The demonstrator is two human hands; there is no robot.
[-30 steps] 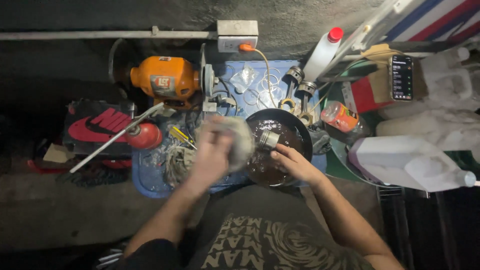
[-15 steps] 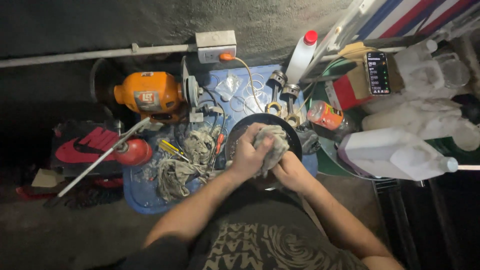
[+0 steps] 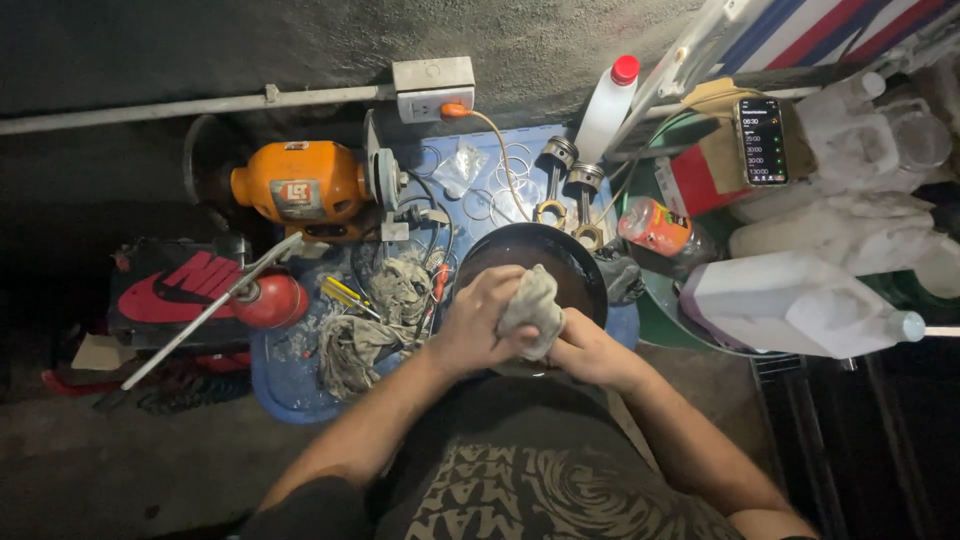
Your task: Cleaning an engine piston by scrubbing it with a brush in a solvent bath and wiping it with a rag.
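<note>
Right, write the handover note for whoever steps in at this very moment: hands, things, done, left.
Left hand: closed on the grey rag, over the near rim of the black pan.
Right hand: pressed against the rag from the other side; whatever may be wrapped inside is hidden.
Things: two pistons with rods lie on the blue tray behind the pan; spare dirty rags left of it; orange bench grinder further left.
Done: cannot be judged from this view.
Left: wiping looks under way; check what is inside the rag before going on.

Workshop: bench grinder [image 3: 300, 187], pistons [image 3: 570, 180]
</note>
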